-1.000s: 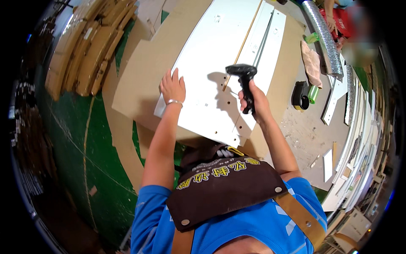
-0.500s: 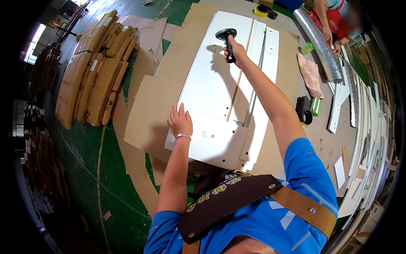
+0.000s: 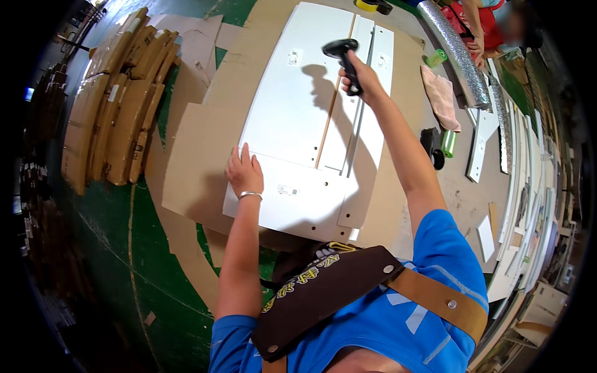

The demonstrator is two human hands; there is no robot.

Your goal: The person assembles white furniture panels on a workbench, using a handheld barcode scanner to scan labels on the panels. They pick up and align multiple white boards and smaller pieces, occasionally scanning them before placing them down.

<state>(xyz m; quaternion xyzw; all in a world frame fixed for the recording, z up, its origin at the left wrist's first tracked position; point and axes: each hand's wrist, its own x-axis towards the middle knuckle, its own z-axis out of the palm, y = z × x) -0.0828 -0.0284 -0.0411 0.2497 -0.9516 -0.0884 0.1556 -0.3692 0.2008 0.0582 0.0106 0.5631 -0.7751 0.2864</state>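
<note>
My right hand [image 3: 365, 81] grips the handle of a black handheld barcode scanner [image 3: 348, 65], raised over the upper part of the white panels. Its head faces away from me, and its shadow falls on the boards. Several white panels lie flat, among them a large panel [image 3: 280, 112] with small labels and a nearer panel [image 3: 267, 193] with a printed label [image 3: 288, 190] and dark holes. My left hand [image 3: 245, 171] lies with fingers spread on the left edge, near the seam between these two. A narrow brown strip [image 3: 334, 105] runs lengthwise among the panels.
Brown cardboard [image 3: 193, 161] lies under the panels. Wrapped cardboard packages [image 3: 112, 105] lean at the left. To the right are a pink cloth [image 3: 439, 99], green tape rolls [image 3: 448, 143], a black tape roll [image 3: 431, 149] and a silver foil roll [image 3: 454, 53]. Another person's hand [image 3: 476, 50] is beyond it.
The view has shifted, so the panels sit farther left and up. My right hand has moved the scanner rightward across the panels and turned it slightly. My left hand stays at the panel edge.
</note>
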